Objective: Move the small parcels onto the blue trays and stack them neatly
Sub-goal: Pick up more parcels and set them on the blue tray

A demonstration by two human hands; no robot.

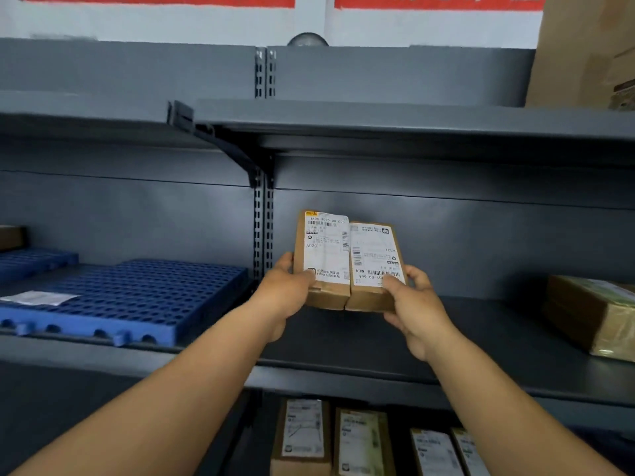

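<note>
Two bare forearms reach up from the bottom corners toward the middle grey metal shelf (pixel 481 324). Between them, on the shelf below, stands a row of small brown cardboard parcels with white labels (pixel 360 441), set side by side.

On the left of the middle shelf lies a blue perforated plastic tray (pixel 144 290) with a flat white label sheet (pixel 37 297) lying on its left part; a second blue tray (pixel 34 261) sits behind it at the far left edge.

The left hand (pixel 285 290) holds the left small brown cardboard parcel (pixel 323 259) at its lower left corner, thumb pressed on the front face over the white shipping label, the other fingers hidden behind. Touching it on the right is the right small brown cardboard parcel (pixel 374 266), whose white label is printed upside down. The right hand (pixel 415 304) holds it at the lower right corner, thumb on the front and fingers curled round the side. Both parcels are held upright, side by side, above the dark shelf surface to the right of the tray; their lower edges appear clear of it.

At the far right of the same shelf rests a larger brown box wrapped in clear tape (pixel 594 314).
</note>
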